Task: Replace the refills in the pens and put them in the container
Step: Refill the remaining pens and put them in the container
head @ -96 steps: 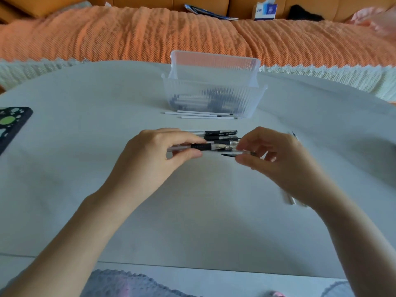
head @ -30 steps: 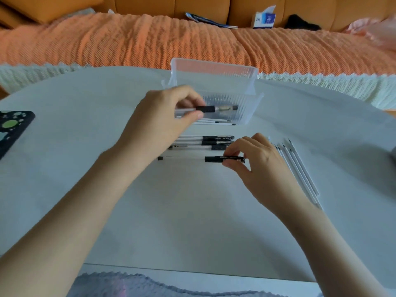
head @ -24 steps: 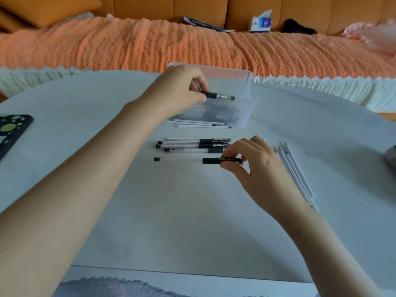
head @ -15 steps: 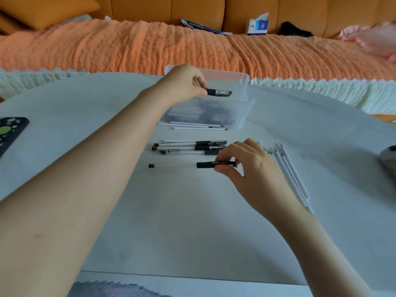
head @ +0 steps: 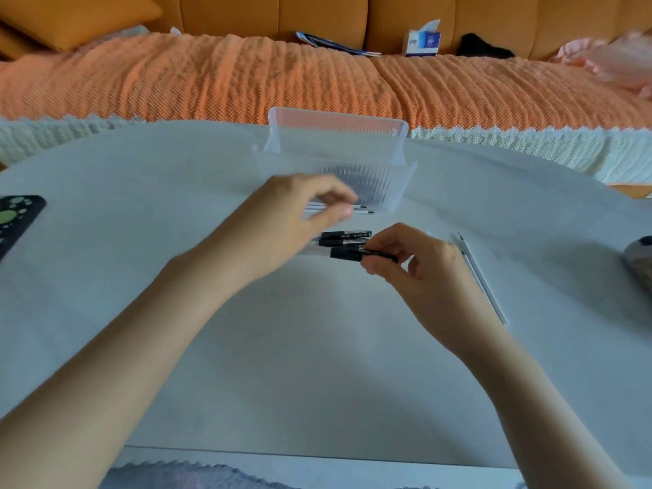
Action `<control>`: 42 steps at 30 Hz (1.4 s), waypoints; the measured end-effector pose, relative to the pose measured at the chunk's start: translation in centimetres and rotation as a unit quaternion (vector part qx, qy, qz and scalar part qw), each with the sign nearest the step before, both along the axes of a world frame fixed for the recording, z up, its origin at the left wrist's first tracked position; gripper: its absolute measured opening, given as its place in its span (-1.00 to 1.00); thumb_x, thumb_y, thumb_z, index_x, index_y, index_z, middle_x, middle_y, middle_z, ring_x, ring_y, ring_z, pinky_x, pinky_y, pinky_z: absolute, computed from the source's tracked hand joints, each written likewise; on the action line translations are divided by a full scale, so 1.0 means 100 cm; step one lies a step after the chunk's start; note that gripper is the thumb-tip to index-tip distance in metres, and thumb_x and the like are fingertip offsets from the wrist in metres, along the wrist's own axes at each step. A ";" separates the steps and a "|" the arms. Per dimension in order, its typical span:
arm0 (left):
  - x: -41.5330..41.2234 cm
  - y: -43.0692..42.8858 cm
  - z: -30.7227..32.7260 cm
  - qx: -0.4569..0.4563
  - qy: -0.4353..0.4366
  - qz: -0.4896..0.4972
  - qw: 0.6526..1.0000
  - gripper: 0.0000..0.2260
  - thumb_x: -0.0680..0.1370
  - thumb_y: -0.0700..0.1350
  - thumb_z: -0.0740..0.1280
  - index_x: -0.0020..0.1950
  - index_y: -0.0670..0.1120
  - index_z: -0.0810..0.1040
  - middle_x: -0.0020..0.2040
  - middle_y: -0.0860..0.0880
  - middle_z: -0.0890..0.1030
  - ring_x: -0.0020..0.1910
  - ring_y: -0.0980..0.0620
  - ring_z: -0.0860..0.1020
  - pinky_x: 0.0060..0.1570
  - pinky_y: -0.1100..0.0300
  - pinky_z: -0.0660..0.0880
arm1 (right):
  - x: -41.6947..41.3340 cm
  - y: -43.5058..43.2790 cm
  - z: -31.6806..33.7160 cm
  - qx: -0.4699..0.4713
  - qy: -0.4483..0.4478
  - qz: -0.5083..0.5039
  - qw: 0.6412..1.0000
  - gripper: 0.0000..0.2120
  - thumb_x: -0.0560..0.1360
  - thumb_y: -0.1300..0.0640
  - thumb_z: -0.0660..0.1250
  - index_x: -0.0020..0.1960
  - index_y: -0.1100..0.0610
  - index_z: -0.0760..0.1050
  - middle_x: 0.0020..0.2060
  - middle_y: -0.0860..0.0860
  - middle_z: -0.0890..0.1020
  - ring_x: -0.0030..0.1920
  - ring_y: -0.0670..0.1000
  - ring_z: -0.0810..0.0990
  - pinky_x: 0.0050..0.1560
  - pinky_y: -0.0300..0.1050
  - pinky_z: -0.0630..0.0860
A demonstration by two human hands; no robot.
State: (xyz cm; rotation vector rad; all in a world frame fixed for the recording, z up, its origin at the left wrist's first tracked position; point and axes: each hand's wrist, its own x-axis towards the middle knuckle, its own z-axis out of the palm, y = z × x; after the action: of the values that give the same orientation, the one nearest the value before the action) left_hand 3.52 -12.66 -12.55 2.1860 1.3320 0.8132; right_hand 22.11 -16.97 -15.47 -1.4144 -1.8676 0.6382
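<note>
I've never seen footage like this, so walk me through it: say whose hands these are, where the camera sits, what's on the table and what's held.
There is no machine here: a person works with two bare hands, filmed by one camera worn on the head, looking forward and down. On the white table stands a clear plastic container; in front of it lie a few loose pens, and thin white refills lie to the right. The right hand pinches one black pen. The left hand is blurred near the container and seems to hold nothing.
</note>
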 end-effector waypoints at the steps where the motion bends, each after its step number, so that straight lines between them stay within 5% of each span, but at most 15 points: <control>1: -0.003 -0.012 -0.005 -0.013 0.011 -0.003 1.000 -0.83 0.53 0.01 0.32 0.09 0.07 0.59 0.00 0.21 0.62 0.01 0.34 0.51 0.08 0.48 0.34 | 0.000 0.000 0.000 -0.003 0.013 0.005 1.000 -0.96 0.46 0.15 0.38 -0.12 0.03 0.54 -0.32 -0.16 0.61 -0.37 -0.23 0.48 -0.32 -0.41 0.32; 5: -0.005 -0.038 -0.020 -0.024 0.070 0.012 0.997 -0.84 0.49 0.05 0.35 0.07 0.14 0.58 -0.03 0.24 0.61 -0.01 0.25 0.54 0.05 0.14 0.46 | -0.004 -0.001 0.000 -0.025 0.045 0.024 0.998 -0.93 0.45 0.20 0.38 -0.14 0.04 0.55 -0.36 -0.13 0.62 -0.34 -0.14 0.52 -0.31 -0.30 0.38; 13: 0.005 -0.047 -0.033 0.037 0.059 0.034 0.997 -0.90 0.52 0.07 0.32 -0.03 0.11 0.57 -0.22 0.17 0.57 -0.26 0.33 0.44 -0.29 0.34 0.35 | -0.005 -0.003 -0.001 -0.065 0.108 0.038 0.991 -0.95 0.43 0.21 0.40 -0.15 0.08 0.56 -0.36 -0.01 0.63 -0.38 -0.06 0.55 -0.31 -0.35 0.43; 16: 0.007 -0.048 -0.038 0.024 0.035 0.038 0.998 -0.80 0.47 0.17 0.25 -0.04 0.13 0.57 -0.20 0.15 0.62 -0.22 0.20 0.55 -0.22 0.12 0.48 | -0.007 -0.001 -0.003 -0.078 0.142 0.027 0.986 -0.93 0.42 0.23 0.42 -0.18 0.12 0.53 -0.38 0.03 0.64 -0.43 -0.07 0.54 -0.38 -0.39 0.38; 20: 0.006 -0.047 -0.037 0.028 0.020 0.054 0.998 -0.79 0.45 0.19 0.23 -0.06 0.12 0.56 -0.28 0.16 0.61 -0.25 0.14 0.57 -0.22 0.08 0.50 | -0.008 -0.001 -0.001 -0.098 0.134 0.034 0.986 -0.94 0.47 0.15 0.36 -0.18 0.11 0.54 -0.38 0.02 0.64 -0.44 -0.10 0.53 -0.39 -0.31 0.40; 35: 0.001 -0.049 -0.037 0.071 0.070 0.107 0.989 -0.64 0.44 0.32 0.21 -0.22 0.05 0.51 -0.47 0.05 0.43 -0.36 0.04 0.39 -0.41 0.25 0.32 | -0.008 -0.004 0.005 -0.091 0.147 0.075 0.982 -0.88 0.49 0.27 0.32 -0.20 0.12 0.55 -0.41 0.03 0.62 -0.46 -0.11 0.48 -0.37 -0.30 0.42; 42: -0.007 -0.047 -0.035 0.007 0.109 0.096 0.989 -0.68 0.38 0.32 0.25 -0.13 0.10 0.53 -0.46 0.14 0.41 -0.42 0.22 0.39 -0.41 0.38 0.22 | -0.004 -0.002 -0.001 -0.089 0.106 0.029 0.990 -0.92 0.48 0.12 0.34 -0.19 0.05 0.55 -0.35 -0.04 0.64 -0.39 -0.13 0.52 -0.31 -0.27 0.45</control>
State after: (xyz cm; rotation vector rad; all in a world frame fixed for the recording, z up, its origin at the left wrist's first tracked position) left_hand 2.82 -17.35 -16.02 2.2329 1.6679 0.6665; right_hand 21.69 -17.21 -15.54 -1.3480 -1.7229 0.9673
